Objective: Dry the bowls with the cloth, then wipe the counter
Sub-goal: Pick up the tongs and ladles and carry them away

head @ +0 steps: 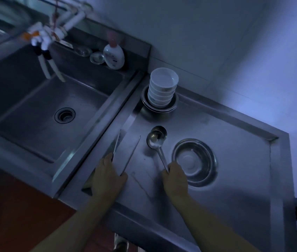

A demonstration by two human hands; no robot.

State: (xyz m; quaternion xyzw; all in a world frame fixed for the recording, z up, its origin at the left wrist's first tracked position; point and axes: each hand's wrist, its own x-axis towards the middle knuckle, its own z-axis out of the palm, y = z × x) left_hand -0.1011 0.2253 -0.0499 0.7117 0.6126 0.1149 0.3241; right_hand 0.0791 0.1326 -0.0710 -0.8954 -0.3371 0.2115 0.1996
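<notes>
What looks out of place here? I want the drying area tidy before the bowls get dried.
No spill or damage shows. One oddity: no cloth is in view. The left hand holds a knife near the counter's sink-side edge, and the right hand holds spoons. The bowls stand neatly stacked.

Sink [35,113], soap bottle [114,55], ladle [155,140].

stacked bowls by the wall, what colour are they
White, with a faint dark pattern band on the sides of the stacked bowls, seen in the head view.
</notes>
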